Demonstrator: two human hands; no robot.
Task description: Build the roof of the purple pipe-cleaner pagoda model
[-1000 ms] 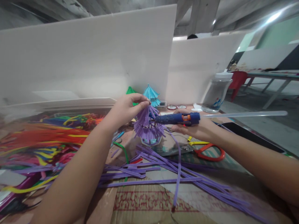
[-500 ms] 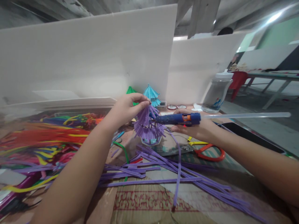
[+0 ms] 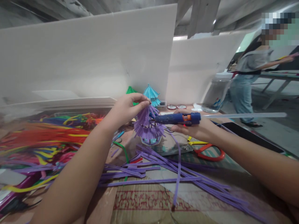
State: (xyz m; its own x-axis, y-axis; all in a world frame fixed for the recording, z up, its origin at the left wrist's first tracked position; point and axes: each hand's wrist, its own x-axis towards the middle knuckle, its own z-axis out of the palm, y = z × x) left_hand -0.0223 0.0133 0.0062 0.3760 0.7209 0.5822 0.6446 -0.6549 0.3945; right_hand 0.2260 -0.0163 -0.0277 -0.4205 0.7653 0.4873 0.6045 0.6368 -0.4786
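Currently | left hand (image 3: pixel 126 109) pinched shut at top of purple model (image 3: pixel 149 132) | right hand (image 3: pixel 198 128) wrapped round glue gun (image 3: pixel 169 119) | risk: wrist slip, nozzle knocking strips askew

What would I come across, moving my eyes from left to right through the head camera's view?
A heap of colourful fuzzy strips → the person's left hand → the purple tiered model → the blue glue gun → the clear bottle → another person in jeans.

Left hand (image 3: pixel 128 108), right hand (image 3: pixel 200 130) — bare; forearms (image 3: pixel 80 161) — bare, tapering.
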